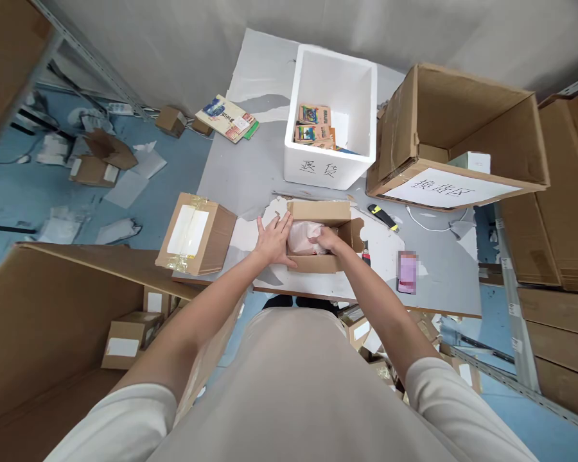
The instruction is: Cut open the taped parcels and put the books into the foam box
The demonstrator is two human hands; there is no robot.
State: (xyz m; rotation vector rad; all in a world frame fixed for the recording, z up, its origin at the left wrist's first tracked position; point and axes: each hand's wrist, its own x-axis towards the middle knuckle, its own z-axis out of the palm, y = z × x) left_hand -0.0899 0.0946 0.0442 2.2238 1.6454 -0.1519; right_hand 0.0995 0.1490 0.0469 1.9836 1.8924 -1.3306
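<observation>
Pinkish bundle [299,239], against right fingers [317,239], inside open box [314,264]

- White foam box [320,181]: "退货", handwritten, black, on the front wall.
- White sheet [450,188] on front of large open carton [397,131]: "换货区", handwritten, black.
- Book cover [224,117] and packets [313,133] in foam box: printed, too small to read.
</observation>
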